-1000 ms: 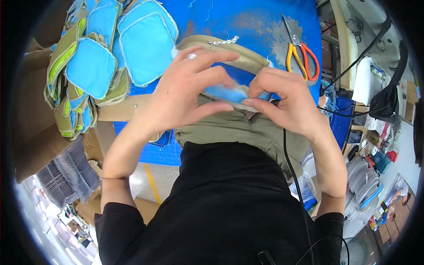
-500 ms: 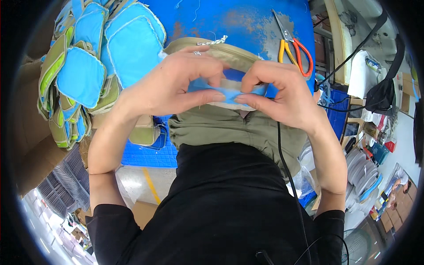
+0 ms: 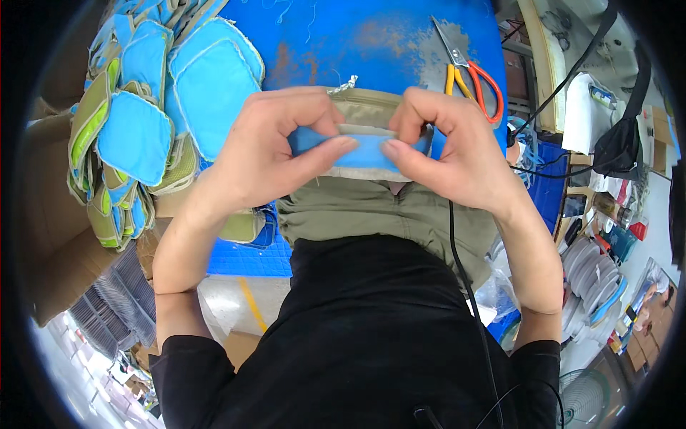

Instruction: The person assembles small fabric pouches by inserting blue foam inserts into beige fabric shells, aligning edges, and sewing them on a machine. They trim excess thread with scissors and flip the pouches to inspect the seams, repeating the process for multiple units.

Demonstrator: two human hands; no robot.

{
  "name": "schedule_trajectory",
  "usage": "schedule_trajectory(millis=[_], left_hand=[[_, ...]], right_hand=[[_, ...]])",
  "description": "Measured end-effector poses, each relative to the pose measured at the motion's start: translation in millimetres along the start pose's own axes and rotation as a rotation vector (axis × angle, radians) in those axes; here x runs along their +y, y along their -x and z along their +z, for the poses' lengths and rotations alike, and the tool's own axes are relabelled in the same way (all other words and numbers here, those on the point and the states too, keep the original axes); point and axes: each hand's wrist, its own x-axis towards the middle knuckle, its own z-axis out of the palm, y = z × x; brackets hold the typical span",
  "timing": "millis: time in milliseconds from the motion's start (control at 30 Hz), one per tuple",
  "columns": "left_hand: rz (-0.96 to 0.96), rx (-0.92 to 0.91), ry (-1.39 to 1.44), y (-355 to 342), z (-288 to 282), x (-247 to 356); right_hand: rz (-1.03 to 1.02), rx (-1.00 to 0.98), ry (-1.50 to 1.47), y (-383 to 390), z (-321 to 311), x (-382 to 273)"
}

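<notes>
Left hand (image 3: 275,146): my fingers pinch the blue-and-khaki pouch (image 3: 364,146).
Right hand (image 3: 446,146): pinching its other end.
Pouch: at the blue table (image 3: 321,43) edge, over my lap.
Risk: uneven pinching could slip the folded edge.

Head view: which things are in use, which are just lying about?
In use: left hand, right hand, both pinching the blue-and-khaki pouch.
Lying about: scissors, pile of pouches, blue table, cardboard box.
</notes>
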Motion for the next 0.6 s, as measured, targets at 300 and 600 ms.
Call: schedule_trajectory(millis=[300,600], left_hand=[[0.005,0.038,-0.010,-0.5,-2.2,12.8],[0.062,0.028,-0.022,-5.3,-6.7,16.3]], right_hand=[[0.186,-0.121,-0.214,-1.7,-2.8,-6.6],[0.200,-0.170,-0.301,-1.0,-6.4,-7.5]])
